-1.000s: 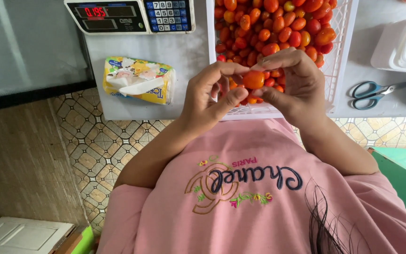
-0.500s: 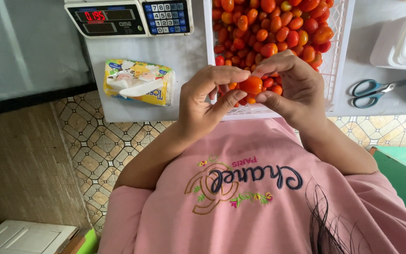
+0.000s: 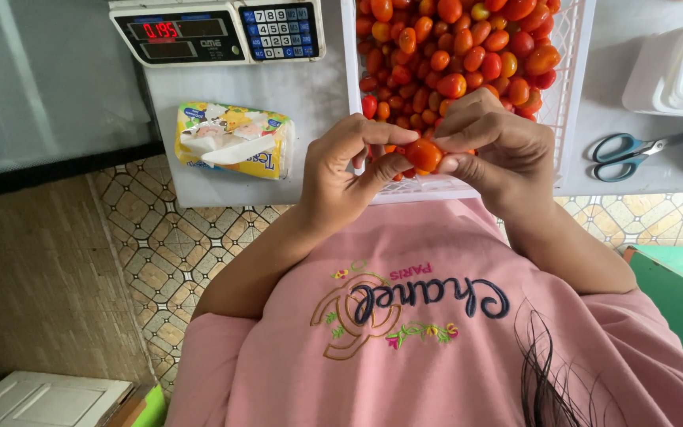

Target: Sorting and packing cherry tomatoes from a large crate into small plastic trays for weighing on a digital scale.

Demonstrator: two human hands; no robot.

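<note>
Both hands pinch one orange cherry tomato: left hand has thumb and fingers closed on its left side, right hand closed on its right, fingertips nearly meeting. Tomato sits between them, over the near edge of the white basket of tomatoes. Tissue pack near countertop's front edge, left of the hands; scissors right.

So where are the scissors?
In the head view, the scissors lie on the white table at the right, beside the tomato basket and below the white containers.
</note>
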